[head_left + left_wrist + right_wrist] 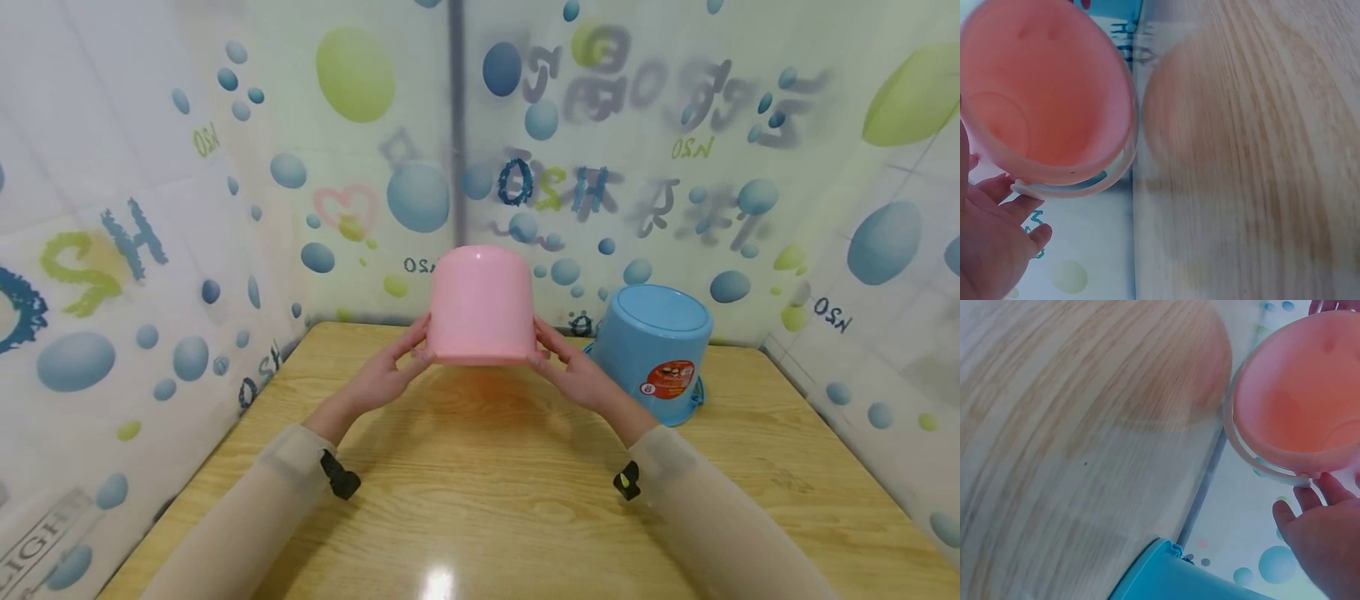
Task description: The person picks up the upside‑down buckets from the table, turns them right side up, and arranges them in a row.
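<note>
A pink bucket (482,307) is held upside down over the table, its mouth facing downward. In the wrist views its hollow inside shows, and a pale handle (1107,184) curves along the rim. My left hand (378,375) grips the bucket at the left of the rim, close to where the handle joins. On the opposite side my right hand (581,375) holds the rim in the same way, fingertips at the handle's other end (1302,481). A blue bucket (656,350) stands upside down on the table, right of the pink one, near my right forearm.
The wooden table (487,483) reaches back to a curtain (360,208) printed with bubbles and letters. Similar printed sheets hang at the left and right sides. The blue bucket has a red label (669,379) and a handle near the tabletop.
</note>
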